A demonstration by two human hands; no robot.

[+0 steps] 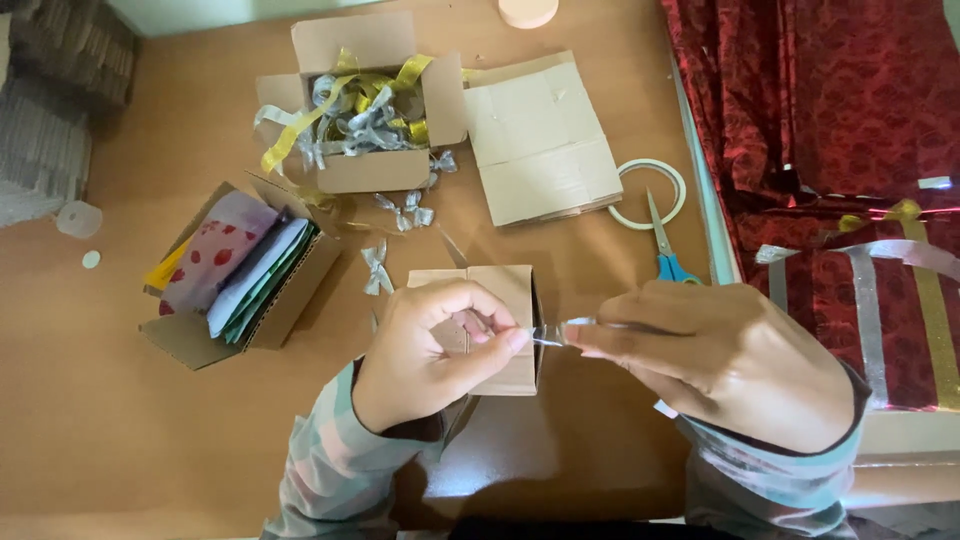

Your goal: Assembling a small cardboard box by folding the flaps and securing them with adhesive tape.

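Pinching a thin clear strip — probably tape — between left hand and right hand, over the small cardboard box at frame centre — slack could make it stick to itself.

I see soft, warm, fairly dim light. The desk looks evenly lit, and shadow pools dark under my hands and sleeves near the bottom edge. Glare flashes off the red foil at right and the ribbons in the open box. The hands are slightly soft, and the far-left corner smears and bends with lens distortion.
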